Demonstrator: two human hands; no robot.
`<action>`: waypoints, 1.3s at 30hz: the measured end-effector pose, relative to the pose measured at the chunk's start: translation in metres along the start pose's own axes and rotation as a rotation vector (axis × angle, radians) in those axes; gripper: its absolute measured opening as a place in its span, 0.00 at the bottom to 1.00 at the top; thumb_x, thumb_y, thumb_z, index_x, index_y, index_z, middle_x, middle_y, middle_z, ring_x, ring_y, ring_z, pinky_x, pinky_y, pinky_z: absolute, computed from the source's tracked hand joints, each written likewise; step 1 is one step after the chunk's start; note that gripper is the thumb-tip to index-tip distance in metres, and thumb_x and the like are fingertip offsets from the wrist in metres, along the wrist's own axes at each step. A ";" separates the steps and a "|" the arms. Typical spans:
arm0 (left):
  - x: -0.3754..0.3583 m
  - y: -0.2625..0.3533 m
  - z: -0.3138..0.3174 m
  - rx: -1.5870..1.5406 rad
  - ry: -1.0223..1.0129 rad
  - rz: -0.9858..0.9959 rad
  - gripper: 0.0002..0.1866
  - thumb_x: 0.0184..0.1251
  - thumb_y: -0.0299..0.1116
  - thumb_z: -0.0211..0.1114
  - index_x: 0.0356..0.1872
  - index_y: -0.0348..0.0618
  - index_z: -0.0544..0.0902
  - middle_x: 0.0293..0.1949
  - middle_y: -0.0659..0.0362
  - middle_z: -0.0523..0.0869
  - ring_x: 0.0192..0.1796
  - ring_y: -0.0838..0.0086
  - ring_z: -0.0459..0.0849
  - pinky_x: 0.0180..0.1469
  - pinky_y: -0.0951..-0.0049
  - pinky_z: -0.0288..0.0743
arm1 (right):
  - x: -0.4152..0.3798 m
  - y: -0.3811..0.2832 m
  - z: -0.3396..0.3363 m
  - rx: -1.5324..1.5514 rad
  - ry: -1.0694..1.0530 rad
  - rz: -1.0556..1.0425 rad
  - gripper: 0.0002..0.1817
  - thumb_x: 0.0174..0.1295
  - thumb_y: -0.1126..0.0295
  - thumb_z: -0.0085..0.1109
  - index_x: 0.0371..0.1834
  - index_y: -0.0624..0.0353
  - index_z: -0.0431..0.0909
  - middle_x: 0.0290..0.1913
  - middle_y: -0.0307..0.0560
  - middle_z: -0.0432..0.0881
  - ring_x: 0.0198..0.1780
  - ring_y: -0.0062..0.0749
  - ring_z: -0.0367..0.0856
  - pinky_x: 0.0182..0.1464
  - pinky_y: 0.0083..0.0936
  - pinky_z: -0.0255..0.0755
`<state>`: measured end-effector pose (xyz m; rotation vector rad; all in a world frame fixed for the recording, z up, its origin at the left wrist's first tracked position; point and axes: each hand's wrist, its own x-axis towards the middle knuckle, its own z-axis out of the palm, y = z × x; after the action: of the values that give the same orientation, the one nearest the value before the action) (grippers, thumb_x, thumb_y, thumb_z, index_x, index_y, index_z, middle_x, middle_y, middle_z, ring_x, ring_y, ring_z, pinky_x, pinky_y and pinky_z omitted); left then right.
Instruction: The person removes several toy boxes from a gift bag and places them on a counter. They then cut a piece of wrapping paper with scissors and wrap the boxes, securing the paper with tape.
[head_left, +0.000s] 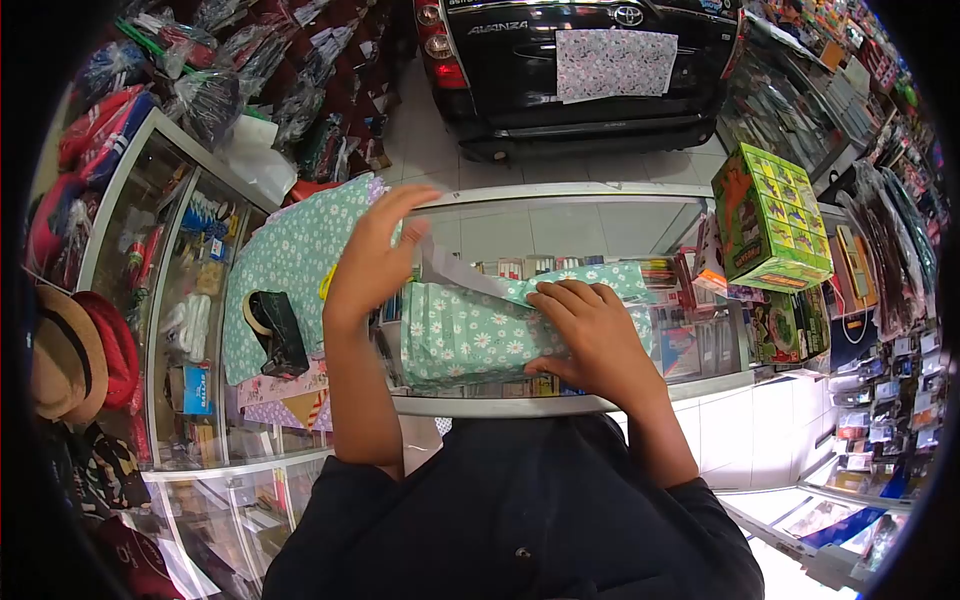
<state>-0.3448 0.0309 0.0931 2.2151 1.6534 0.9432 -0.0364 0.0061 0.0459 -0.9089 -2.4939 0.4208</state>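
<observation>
A package in green daisy-print wrapping paper (470, 335) lies on the glass counter in front of me. My right hand (595, 335) grips its right part, fingers over the top and thumb toward the near side. From under those fingers a pale grey strip (465, 272), looking like the paper's turned-up edge, rises toward my left hand (378, 262). That hand is raised over the package's left end, fingers stretched and thumb apart, slightly blurred. Left of it, a black tape dispenser (277, 335) with a roll of tape rests on a larger daisy-print sheet (290, 240).
A green-and-yellow box (770, 220) stands on the counter's right side. Glass display cases (165, 310) flank the left, with hats (68, 355) beside them. Behind the counter's far edge (560, 190) is a parked black car (590, 100). Packaged goods hang at right.
</observation>
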 end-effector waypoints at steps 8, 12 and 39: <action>-0.031 -0.045 0.040 -0.754 -0.161 -0.607 0.29 0.70 0.20 0.58 0.74 0.42 0.78 0.65 0.55 0.88 0.68 0.71 0.84 0.69 0.66 0.76 | -0.002 0.003 -0.010 0.021 -0.032 0.022 0.43 0.43 0.53 0.84 0.65 0.57 0.80 0.67 0.49 0.84 0.70 0.49 0.78 0.71 0.45 0.70; -0.047 -0.037 0.053 -0.722 -0.210 -0.554 0.31 0.59 0.04 0.60 0.65 0.37 0.84 0.56 0.54 0.92 0.54 0.73 0.91 0.59 0.76 0.83 | -0.003 0.011 -0.013 0.065 -0.033 -0.006 0.43 0.42 0.53 0.84 0.65 0.56 0.80 0.67 0.48 0.84 0.70 0.50 0.78 0.71 0.45 0.70; -0.146 -0.019 0.101 -1.567 0.195 -0.605 0.24 0.74 0.26 0.69 0.69 0.32 0.78 0.60 0.52 0.87 0.61 0.70 0.86 0.67 0.68 0.76 | -0.004 0.031 -0.019 0.156 -0.097 -0.059 0.42 0.41 0.55 0.85 0.64 0.57 0.84 0.66 0.51 0.84 0.70 0.55 0.79 0.70 0.47 0.73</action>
<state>-0.3217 -0.0771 -0.0468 0.5607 0.8275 1.4608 -0.0078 0.0281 0.0479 -0.7681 -2.5259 0.6445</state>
